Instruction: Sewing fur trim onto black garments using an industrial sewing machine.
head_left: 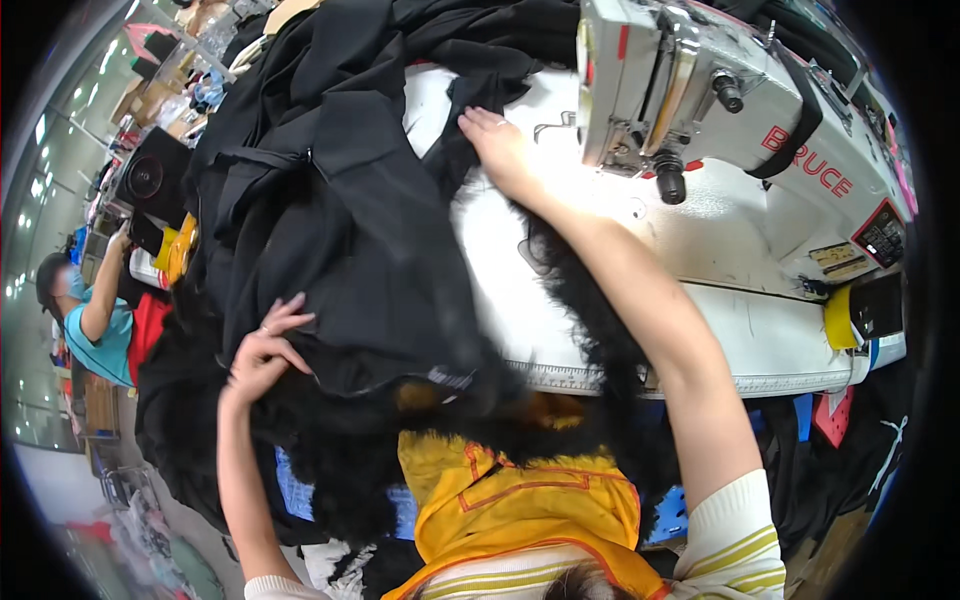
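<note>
Behind your left side stretches a cluttered workroom, where a co-worker in a light-blue top (105,325) stands, while in front of you a white sewing table (495,265) carries a white industrial sewing machine (750,110). Your big black garment of smooth woven cloth (385,235) is heaped over the table's left half, with folds spilling over the near edge toward your lap. Your left hand (268,355) rests at its near left side, fingers spread and bent, with no clear pinch. Your right hand (495,145) reaches forward, fingers straight and side by side on a black fuzzy-edged piece (455,165); its thumb is hidden, so whether it pinches cannot be told. Judging progress, you seem to be between passes, arranging cloth: the garment already looks put together into a broad shape, yet it lies left of the machine's head rather than beneath it. Any stitching left is probably along the fuzzy edges, though finished seams cannot be made out against the black.
</note>
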Motion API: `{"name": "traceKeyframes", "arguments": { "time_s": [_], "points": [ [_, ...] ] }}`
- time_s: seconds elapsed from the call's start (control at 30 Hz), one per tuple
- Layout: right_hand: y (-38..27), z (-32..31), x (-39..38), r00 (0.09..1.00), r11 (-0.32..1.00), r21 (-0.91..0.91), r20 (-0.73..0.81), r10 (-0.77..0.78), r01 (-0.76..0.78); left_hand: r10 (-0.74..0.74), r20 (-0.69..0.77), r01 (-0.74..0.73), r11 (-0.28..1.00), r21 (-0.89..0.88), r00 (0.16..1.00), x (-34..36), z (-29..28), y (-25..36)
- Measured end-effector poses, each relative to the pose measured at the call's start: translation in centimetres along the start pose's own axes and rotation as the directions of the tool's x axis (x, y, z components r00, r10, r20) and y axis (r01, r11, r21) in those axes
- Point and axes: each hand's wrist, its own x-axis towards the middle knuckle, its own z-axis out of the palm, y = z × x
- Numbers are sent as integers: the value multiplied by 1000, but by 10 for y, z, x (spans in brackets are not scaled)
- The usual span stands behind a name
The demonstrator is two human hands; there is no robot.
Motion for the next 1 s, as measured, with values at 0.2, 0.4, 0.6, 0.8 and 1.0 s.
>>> {"name": "traceKeyframes", "arguments": {
  "time_s": [0.2,0.4,0.6,0.8,1.0],
  "points": [
    [-33,-65,-41,967,916,333,-192,-167,224,-399,-197,424,900,102,895,26,-30,21],
    [-106,-135,-114,581,558,396,73,-811,729,68,-392,-3,987,163,918,128,66,-1],
    [-95,-145,-119,697,685,169,-15,-717,708,343,213,-389,608,692,915,228,80,20],
    [-48,-174,-125,865,972,61,446,-230,227,562,106,-520,655,549,820,305,77,25],
    [-37,-182,-161,917,973,133,332,-223,189,358,-18,-194,546,815,934,311,81,35]
  ]
}}
